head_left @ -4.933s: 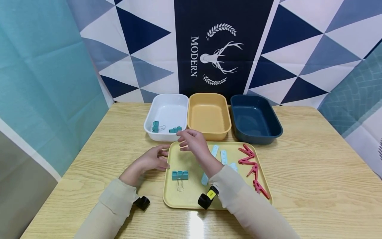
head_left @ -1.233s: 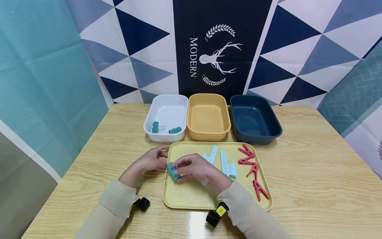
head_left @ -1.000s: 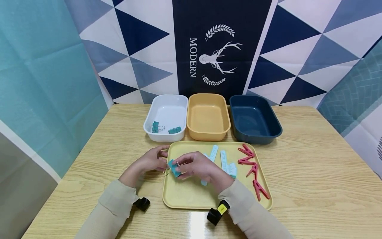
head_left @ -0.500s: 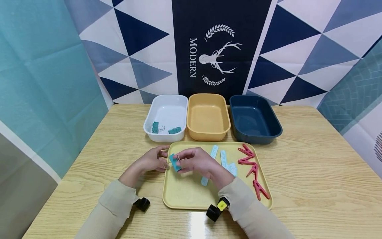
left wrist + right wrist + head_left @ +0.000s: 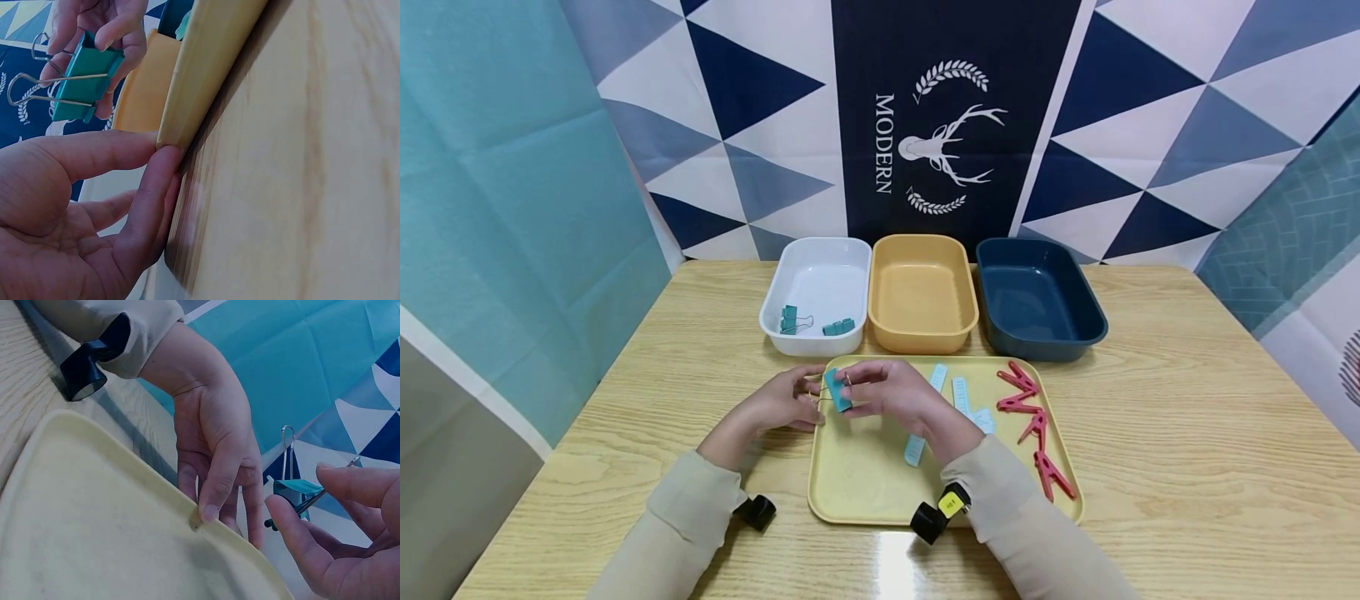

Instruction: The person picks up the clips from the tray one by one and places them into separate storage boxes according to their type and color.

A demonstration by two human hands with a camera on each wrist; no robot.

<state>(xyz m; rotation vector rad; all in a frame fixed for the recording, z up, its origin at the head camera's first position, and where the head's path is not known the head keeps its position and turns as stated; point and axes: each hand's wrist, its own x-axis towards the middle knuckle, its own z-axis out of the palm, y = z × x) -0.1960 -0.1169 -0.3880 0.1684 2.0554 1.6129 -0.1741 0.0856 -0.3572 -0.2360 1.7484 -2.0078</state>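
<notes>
In the head view my right hand [image 5: 898,400] pinches a teal binder clip [image 5: 837,391] above the far left part of the yellow tray [image 5: 865,492]. The clip's wire handles show clearly in the left wrist view, one of them pointing away from the fingers. My left hand [image 5: 775,402] stays at the tray's left edge. Its thumb and fingers pinch the tray rim [image 5: 187,100], as the left wrist view shows. Two more teal binder clips, one on the left [image 5: 788,319] and one on the right [image 5: 838,327], lie in the white bin [image 5: 816,250].
Pale blue rulers [image 5: 915,450] and several red clothespins [image 5: 1019,403] lie on the tray's middle and right. Behind the tray stand the white bin, an orange-yellow bin [image 5: 925,340] and a navy bin [image 5: 1048,346] side by side. Bare wooden tabletop [image 5: 1187,417] extends to the right.
The binder clip lay on the tray at first. My right hand came back from the white bin, took hold of it and has raised it toward the tray's far edge. The left hand has held its place.
</notes>
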